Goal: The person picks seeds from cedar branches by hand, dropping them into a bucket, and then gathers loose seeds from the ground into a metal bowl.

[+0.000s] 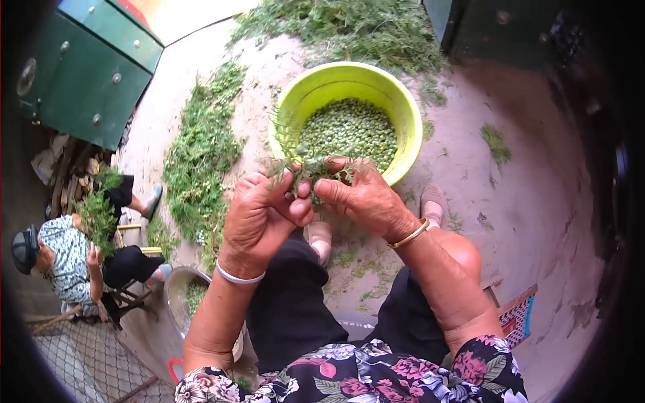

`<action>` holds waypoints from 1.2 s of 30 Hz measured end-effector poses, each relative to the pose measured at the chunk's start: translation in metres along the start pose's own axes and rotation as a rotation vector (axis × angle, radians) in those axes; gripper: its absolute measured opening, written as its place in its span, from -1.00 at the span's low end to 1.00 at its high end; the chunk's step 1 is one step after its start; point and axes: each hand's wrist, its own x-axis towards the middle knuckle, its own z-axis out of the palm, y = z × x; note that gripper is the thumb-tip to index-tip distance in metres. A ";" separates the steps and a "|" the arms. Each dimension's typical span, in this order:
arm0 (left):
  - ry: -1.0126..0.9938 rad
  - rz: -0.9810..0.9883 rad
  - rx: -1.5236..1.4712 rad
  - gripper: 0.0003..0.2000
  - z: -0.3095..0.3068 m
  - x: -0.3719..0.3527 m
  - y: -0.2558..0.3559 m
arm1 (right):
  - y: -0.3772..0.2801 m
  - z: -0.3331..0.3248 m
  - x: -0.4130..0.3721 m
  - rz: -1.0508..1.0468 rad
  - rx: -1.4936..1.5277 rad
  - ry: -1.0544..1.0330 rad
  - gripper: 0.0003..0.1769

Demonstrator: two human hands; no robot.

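Observation:
My left hand (262, 211) and my right hand (366, 198) are close together above the near edge of a yellow-green basin (410, 127). Both have their fingers closed around a leafy green sprig (312, 171), whose feathery leaves stick out between and above them. Small round green pods (349, 131) lie in a heap inside the basin. A silver bangle circles the left wrist and a gold-coloured one the right. Part of the sprig is hidden behind my fingers.
Green plants lie in a long pile (201, 144) and a larger heap (349, 30) on the floor. Another person (70, 262) sits at the left, holding a bunch of greens. A metal bowl (176, 295) stands beside my left forearm. Green metal doors (101, 67) are at the upper left.

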 end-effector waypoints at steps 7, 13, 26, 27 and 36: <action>0.076 0.188 0.409 -0.92 0.035 0.042 -0.032 | 0.004 -0.013 -0.004 -0.197 0.462 0.239 -0.85; 0.076 0.206 0.468 -0.86 0.044 0.053 -0.051 | -0.002 -0.017 -0.011 -0.185 0.344 0.408 -0.86; -0.017 -0.107 0.288 -0.87 0.026 0.048 -0.039 | -0.006 -0.022 -0.013 -0.148 0.302 0.348 -0.89; -0.018 -0.107 0.288 -0.87 0.027 0.047 -0.040 | -0.008 -0.021 -0.012 -0.138 0.319 0.394 -0.88; 0.415 0.745 0.844 -0.86 0.033 0.044 -0.033 | -0.005 -0.023 -0.009 -0.224 0.061 0.557 -0.91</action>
